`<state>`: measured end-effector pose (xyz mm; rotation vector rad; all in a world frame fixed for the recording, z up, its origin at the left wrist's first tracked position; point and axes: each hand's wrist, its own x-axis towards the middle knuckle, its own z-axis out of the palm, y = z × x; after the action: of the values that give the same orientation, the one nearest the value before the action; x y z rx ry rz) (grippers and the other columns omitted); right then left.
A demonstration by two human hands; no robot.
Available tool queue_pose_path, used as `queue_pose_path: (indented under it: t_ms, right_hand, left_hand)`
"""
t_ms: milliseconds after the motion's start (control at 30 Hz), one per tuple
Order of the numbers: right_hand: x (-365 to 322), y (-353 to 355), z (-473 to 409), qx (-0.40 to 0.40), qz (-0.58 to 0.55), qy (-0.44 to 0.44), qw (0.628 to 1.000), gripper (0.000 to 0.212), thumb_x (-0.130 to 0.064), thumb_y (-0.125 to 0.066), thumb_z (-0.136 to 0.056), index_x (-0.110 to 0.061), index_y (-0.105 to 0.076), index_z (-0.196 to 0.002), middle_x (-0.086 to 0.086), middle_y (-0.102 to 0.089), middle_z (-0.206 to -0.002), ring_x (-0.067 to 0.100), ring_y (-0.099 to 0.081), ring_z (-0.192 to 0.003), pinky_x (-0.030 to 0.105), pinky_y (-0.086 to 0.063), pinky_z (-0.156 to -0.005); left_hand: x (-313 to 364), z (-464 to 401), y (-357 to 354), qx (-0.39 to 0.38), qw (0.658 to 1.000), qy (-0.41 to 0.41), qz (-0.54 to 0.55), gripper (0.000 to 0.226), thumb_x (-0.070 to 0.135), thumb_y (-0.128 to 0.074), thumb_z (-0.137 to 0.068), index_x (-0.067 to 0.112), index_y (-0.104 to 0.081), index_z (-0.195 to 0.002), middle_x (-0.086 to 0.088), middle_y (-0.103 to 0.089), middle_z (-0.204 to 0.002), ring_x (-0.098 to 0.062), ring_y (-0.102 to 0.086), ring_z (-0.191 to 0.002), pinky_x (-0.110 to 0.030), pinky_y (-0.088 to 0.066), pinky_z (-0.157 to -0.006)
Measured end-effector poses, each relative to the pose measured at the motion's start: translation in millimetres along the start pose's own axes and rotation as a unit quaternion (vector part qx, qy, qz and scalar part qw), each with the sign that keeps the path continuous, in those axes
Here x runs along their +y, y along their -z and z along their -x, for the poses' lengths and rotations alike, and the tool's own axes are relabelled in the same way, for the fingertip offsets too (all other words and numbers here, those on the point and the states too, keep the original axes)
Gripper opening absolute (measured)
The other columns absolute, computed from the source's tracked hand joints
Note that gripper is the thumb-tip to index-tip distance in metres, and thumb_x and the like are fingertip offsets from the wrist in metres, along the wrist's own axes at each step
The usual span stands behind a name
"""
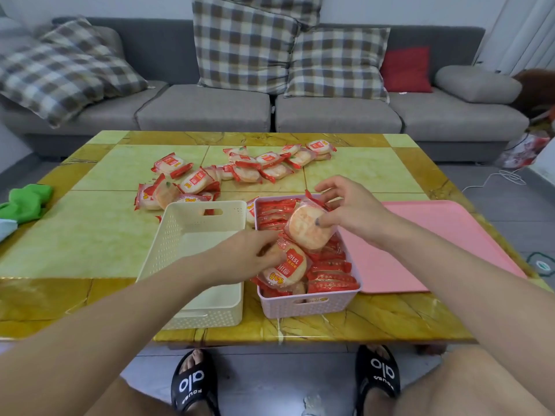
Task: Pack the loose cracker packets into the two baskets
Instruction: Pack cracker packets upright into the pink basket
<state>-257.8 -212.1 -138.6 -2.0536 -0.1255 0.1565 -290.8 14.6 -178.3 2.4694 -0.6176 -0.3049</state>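
Presently, over the pink basket (309, 304), right hand (354, 205) pinches one packet (309, 229); left hand (249, 253) grips another (285, 265). Light, crinkly, likely breakable; hold edges.

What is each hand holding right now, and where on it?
Right hand pinches a clear round cracker packet at its upper right edge. Left hand grips a red-labelled cracker packet at its left edge.
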Motion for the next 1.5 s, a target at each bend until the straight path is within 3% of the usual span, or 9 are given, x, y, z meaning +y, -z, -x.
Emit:
queue_pose_path:
  t_ms: [100,200,367,567,667,833,1000,1100,1500]
  right_hand:
    - [-9,8,5,-0.041,-0.06,0.015,0.997,0.053,0.02,-0.072,-0.071,-0.008,-0.065,-0.115,0.006,-0.066,-0.1,0.015,-0.063,-0.091,0.018,-0.054,-0.068]
    - [-17,15,9,-0.035,-0.105,0.039,0.993,0.05,0.022,-0.069,-0.072,-0.011,-0.067,-0.109,0.011,-0.065,-0.104,0.019,-0.062,-0.095,0.028,-0.053,-0.076]
    - [-30,19,21,-0.089,-0.181,0.043,0.979,0.047,0.025,-0.062,-0.076,-0.009,-0.068,-0.107,0.01,-0.064,-0.103,0.021,-0.062,-0.094,0.039,-0.048,-0.078]
    - [-34,1,35,-0.146,0.082,0.124,0.978,0.043,0.013,-0.073,-0.073,-0.017,-0.07,-0.104,-0.004,-0.071,-0.104,0.005,-0.067,-0.095,0.018,-0.054,-0.084]
    - [-29,-9,40,-0.145,0.152,0.158,0.965,0.039,0.005,-0.074,-0.076,-0.016,-0.071,-0.108,-0.008,-0.07,-0.106,0.003,-0.064,-0.097,0.017,-0.054,-0.084]
    - [-24,-26,51,-0.131,0.219,0.23,0.939,0.037,0.003,-0.07,-0.078,-0.018,-0.071,-0.109,-0.012,-0.066,-0.105,0.003,-0.06,-0.097,0.018,-0.048,-0.087]
    - [-11,-38,59,-0.112,0.257,0.275,0.92,0.032,0.002,-0.067,-0.08,-0.016,-0.068,-0.106,-0.009,-0.062,-0.104,0.007,-0.056,-0.097,0.023,-0.047,-0.086]
    - [1,-47,65,-0.084,0.242,0.287,0.923,0.029,0.001,-0.066,-0.08,-0.017,-0.067,-0.103,-0.01,-0.06,-0.102,0.006,-0.055,-0.097,0.024,-0.047,-0.086]
    - [35,-76,83,-0.009,0.232,0.327,0.916,0.009,-0.002,-0.067,-0.09,-0.005,-0.068,-0.098,0.003,-0.066,-0.11,0.016,-0.058,-0.108,0.018,-0.044,-0.097]
  left_hand:
    - [-3,2,8,0.008,0.998,-0.02,0.065,0.021,0.034,-0.067,-0.096,0.027,-0.055,-0.08,0.016,-0.059,-0.068,0.0,-0.053,-0.063,-0.017,-0.04,-0.058]
    - [-4,5,8,0.0,0.995,-0.03,0.097,0.015,0.036,-0.069,-0.094,0.026,-0.061,-0.102,0.009,-0.07,-0.09,-0.007,-0.065,-0.081,-0.021,-0.052,-0.069]
    - [2,10,7,0.032,0.997,-0.046,0.056,0.025,0.035,-0.069,-0.093,0.049,-0.049,-0.098,0.017,-0.07,-0.091,-0.001,-0.069,-0.081,-0.017,-0.052,-0.069]
    - [1,14,3,-0.015,0.997,-0.074,-0.013,0.035,0.03,-0.074,-0.085,0.052,-0.049,-0.095,0.021,-0.065,-0.079,-0.002,-0.064,-0.073,-0.015,-0.047,-0.066]
    - [-4,14,3,-0.034,0.99,-0.098,-0.093,0.024,0.037,-0.073,-0.079,0.039,-0.057,-0.096,0.015,-0.06,-0.076,-0.007,-0.056,-0.069,-0.026,-0.047,-0.065]
    - [-4,14,11,-0.061,0.988,-0.089,-0.11,0.03,0.033,-0.077,-0.078,0.04,-0.049,-0.084,0.021,-0.051,-0.073,0.004,-0.051,-0.068,-0.013,-0.033,-0.059]
    - [1,13,24,-0.092,0.992,-0.075,-0.042,0.039,0.016,-0.075,-0.079,0.032,-0.06,-0.112,0.027,-0.06,-0.086,0.016,-0.055,-0.081,-0.008,-0.038,-0.071]
    - [0,14,30,-0.097,0.992,-0.074,-0.025,0.051,0.011,-0.069,-0.08,0.029,-0.062,-0.128,0.018,-0.07,-0.11,0.005,-0.063,-0.1,-0.016,-0.048,-0.086]
    - [-4,13,26,-0.123,0.989,-0.081,0.0,0.036,0.01,-0.062,-0.095,0.032,-0.071,-0.121,0.032,-0.068,-0.097,0.006,-0.065,-0.098,-0.005,-0.043,-0.082]
